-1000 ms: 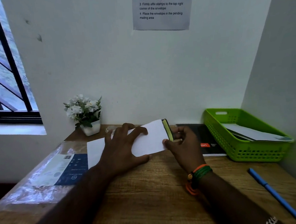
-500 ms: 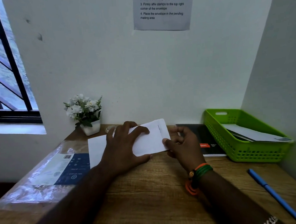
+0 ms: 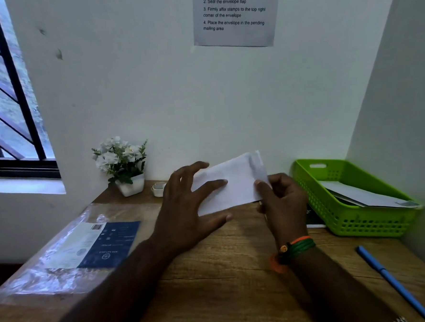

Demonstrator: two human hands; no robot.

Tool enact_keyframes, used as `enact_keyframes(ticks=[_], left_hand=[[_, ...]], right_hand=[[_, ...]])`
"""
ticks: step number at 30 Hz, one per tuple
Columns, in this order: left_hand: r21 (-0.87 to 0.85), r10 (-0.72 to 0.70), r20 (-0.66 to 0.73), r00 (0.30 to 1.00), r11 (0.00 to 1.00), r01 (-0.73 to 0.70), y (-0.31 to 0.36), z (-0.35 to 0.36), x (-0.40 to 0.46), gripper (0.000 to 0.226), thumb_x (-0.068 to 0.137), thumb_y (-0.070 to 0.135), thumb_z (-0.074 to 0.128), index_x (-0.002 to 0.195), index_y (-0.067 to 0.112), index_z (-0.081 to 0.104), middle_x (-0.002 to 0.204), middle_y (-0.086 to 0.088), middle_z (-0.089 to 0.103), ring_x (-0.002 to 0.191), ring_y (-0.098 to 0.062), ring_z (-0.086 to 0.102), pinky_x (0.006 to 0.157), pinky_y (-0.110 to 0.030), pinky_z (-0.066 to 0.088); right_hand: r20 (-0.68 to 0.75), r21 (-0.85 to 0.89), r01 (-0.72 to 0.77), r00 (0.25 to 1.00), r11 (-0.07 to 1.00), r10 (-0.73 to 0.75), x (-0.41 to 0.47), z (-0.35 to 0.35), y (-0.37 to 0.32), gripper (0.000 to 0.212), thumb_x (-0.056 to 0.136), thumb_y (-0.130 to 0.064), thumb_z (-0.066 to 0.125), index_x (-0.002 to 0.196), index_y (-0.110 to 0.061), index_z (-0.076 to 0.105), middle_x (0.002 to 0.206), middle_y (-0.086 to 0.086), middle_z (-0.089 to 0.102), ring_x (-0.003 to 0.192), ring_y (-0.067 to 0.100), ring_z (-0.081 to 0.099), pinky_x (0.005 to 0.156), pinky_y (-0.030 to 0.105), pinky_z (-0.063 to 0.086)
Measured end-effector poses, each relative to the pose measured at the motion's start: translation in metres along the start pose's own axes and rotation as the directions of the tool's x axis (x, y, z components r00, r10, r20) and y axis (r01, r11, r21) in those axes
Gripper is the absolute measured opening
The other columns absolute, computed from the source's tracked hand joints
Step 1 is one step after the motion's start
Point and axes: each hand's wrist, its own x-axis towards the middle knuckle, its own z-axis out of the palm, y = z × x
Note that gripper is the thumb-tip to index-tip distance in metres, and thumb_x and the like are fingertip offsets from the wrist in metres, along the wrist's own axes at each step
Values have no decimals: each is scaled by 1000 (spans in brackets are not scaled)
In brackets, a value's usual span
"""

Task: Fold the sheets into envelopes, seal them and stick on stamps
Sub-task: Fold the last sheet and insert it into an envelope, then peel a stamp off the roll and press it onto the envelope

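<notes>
A white envelope (image 3: 235,184) is tilted up off the wooden desk (image 3: 225,272) near the back wall, its right end raised and blurred. My right hand (image 3: 283,203) pinches its right end between thumb and fingers. My left hand (image 3: 187,209) rests spread over its left part, fingers apart and lying on the paper. The envelope's left end is hidden under that hand. No stamp is visible.
A green plastic basket (image 3: 354,221) holding envelopes stands at the right, a dark booklet (image 3: 314,219) beside it. A blue pen (image 3: 395,284) lies front right. A plastic-wrapped pack (image 3: 87,245) lies left; a potted white flower (image 3: 122,164) and small tape roll (image 3: 158,189) stand at the back.
The envelope's flap has been folded shut over the yellow strip seen earlier. The envelope has lifted and shifted right, and my left hand's fingers have loosened and spread.
</notes>
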Motion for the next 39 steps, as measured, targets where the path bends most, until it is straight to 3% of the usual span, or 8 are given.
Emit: enact_keyframes(ticks=[6,10,16,24,30,33,37,39], left_hand=[[-692,-210,-3,978,706,149,38,-6,5,38,89,47,71,117,22,70,110,4,71,106,-18,70,85,-25,56],[-877,-334,73,940,428,220,48,-7,2,36,93,35,73,108,4,67,100,-12,75,94,-24,76,76,-31,61],[-843,-534,80,842,414,343,39,-4,4,13,100,17,63,108,18,73,98,-1,79,89,-17,77,65,-26,60],[-870,-697,323,640,48,491,-6,-29,19,15,100,22,64,110,17,73,101,-4,80,86,-17,77,65,-31,61],[-748,-608,572,551,-111,654,-46,-50,15,20,98,29,63,113,17,70,98,-3,79,82,-16,77,77,-34,54],[-656,-618,615,490,-56,752,-61,-57,10,20,98,30,65,111,16,70,93,-3,80,77,-16,77,69,-31,54],[-88,-709,478,518,548,832,-83,-62,0,17,99,32,66,85,23,65,75,1,71,69,-11,69,52,-16,47],[168,-693,512,507,659,733,-94,-62,-4,27,98,38,67,77,21,68,79,3,68,77,-10,64,61,-22,43]], right_hand=[[249,-277,701,713,658,-655,-13,0,-15,2,91,-13,69,92,-14,69,88,-5,67,81,7,65,64,17,48],[436,-336,755,655,564,-617,-25,10,-5,13,88,-19,72,100,-13,72,105,-1,68,94,13,64,65,34,55],[619,-341,699,670,628,-409,-23,9,5,48,80,-26,75,127,-26,66,131,-11,58,120,9,51,84,37,55],[159,-301,-10,985,953,61,18,-10,30,23,90,-17,70,113,-16,70,111,1,70,104,16,65,93,35,52],[75,-110,-564,817,819,572,33,-28,39,33,85,-6,74,113,-11,57,86,22,70,63,26,60,51,30,46],[123,-288,-496,829,819,545,28,-28,34,25,83,-5,76,105,-7,63,78,20,71,61,28,61,52,32,48],[251,-663,-167,868,730,428,17,-27,34,19,73,-11,85,87,-13,73,79,5,74,62,15,67,58,27,55],[326,-772,17,869,635,373,15,-25,36,21,69,-18,87,85,-19,73,83,-4,71,76,11,67,68,23,54]])
